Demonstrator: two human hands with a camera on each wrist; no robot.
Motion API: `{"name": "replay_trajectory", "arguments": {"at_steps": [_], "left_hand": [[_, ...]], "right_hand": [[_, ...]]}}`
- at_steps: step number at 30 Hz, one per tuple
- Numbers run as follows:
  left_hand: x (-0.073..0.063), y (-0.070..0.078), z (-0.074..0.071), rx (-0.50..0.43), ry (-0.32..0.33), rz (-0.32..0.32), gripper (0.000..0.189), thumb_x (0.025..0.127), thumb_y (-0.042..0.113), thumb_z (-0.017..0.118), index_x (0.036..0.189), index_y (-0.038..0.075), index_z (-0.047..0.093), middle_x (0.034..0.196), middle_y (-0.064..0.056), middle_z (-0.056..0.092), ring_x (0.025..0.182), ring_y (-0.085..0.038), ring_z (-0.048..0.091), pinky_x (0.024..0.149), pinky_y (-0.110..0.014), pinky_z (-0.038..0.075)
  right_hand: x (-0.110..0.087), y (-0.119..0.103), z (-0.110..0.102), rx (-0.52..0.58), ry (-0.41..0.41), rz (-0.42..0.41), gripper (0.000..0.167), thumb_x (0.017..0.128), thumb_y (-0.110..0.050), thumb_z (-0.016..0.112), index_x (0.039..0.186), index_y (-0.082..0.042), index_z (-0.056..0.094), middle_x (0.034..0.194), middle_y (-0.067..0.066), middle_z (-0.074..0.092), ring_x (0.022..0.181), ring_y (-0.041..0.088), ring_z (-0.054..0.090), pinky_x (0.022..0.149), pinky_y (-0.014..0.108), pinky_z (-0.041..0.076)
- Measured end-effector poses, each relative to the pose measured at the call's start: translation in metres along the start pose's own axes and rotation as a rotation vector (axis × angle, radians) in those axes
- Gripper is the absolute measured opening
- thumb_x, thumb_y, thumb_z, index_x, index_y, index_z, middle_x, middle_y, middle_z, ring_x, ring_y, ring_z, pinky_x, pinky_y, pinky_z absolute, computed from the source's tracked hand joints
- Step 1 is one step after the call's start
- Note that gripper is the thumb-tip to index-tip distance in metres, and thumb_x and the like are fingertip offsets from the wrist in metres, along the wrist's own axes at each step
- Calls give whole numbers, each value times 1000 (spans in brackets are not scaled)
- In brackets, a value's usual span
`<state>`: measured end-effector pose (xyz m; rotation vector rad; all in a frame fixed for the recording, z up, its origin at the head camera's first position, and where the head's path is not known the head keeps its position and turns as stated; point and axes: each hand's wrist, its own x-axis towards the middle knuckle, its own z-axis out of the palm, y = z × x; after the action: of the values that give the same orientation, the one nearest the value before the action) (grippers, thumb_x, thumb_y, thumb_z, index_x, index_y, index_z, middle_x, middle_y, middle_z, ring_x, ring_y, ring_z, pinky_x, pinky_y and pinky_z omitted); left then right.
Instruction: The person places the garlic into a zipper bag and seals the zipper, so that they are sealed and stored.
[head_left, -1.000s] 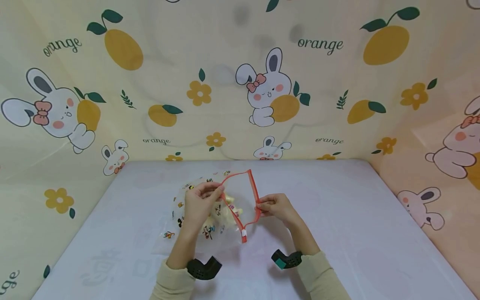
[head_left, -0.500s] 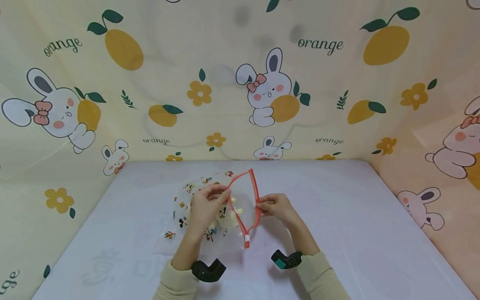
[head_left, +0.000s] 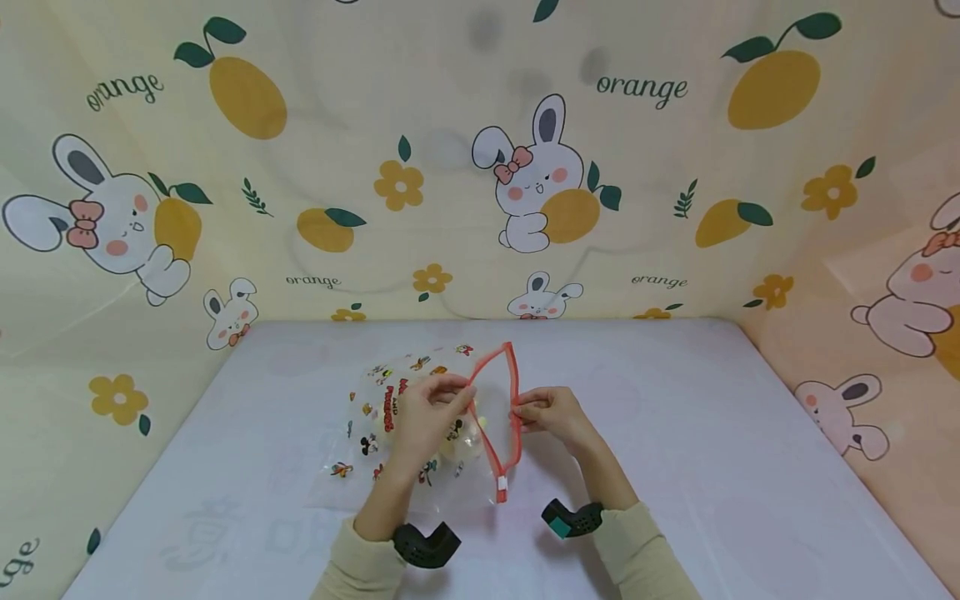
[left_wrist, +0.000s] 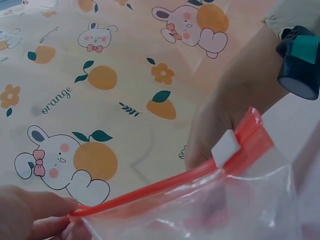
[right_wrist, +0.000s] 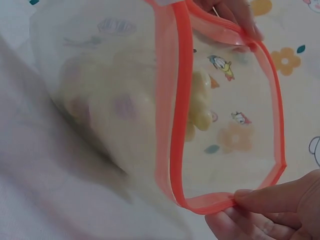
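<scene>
A clear zip bag [head_left: 468, 492] with cartoon prints lies on the table, its red-edged mouth spread apart and facing right. My left hand [head_left: 431, 417] pinches the near-left red rim between thumb and fingers. On the opposite rim, my right hand [head_left: 553, 412] pinches the red strip the same way. Near the lower end of the zip sits a white slider [left_wrist: 226, 149], seen close in the left wrist view. Through the mouth, the right wrist view shows pale yellow rounded pieces [right_wrist: 201, 107] inside the bag; their kind cannot be told. The left hand and arm partly cover the bag.
The white table [head_left: 712, 467] extends to both sides of the bag. A patterned cloth [head_left: 450, 83] with rabbits and oranges hangs behind it and along the sides. Black cameras [head_left: 427, 546] sit on both wrists.
My left hand has moved right and slightly down with its side of the red rim, so the bag's mouth is narrower. More printed bag shows beside it. The right hand stays in place.
</scene>
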<state>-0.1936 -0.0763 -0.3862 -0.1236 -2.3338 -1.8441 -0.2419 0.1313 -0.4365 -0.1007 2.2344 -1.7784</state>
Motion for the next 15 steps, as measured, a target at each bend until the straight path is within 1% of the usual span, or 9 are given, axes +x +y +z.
{"name": "replay_trajectory", "arguments": {"at_steps": [3,9,12,15], "left_hand": [[0,-1,2,24,-3,14,16,85,13,73,97,2,72,88,-17,73,70,-10,69,61,-12,55],[0,-4,10,38,-9,86,16,83,4,73,95,-5,70,87,-21,71,74,-21,70,64,-10,54],[-1,-6,15,51,-22,93,16,83,5,73,95,-5,70,87,-22,72,75,-23,70,64,-11,56],[-3,-8,19,81,-36,76,17,83,7,73,96,-3,70,88,-19,72,77,-21,70,66,-14,58]], "right_hand": [[1,1,1,-2,6,0,27,89,-2,64,110,16,63,83,11,75,64,5,64,66,26,62],[2,4,0,-11,17,-20,26,89,-1,63,109,16,63,84,13,75,65,4,65,66,27,62],[2,4,1,-9,21,-23,26,90,-1,62,109,16,62,85,14,75,65,4,65,66,26,62],[1,4,1,-3,21,-24,26,91,-1,61,110,17,62,87,16,75,65,4,66,67,26,62]]}}
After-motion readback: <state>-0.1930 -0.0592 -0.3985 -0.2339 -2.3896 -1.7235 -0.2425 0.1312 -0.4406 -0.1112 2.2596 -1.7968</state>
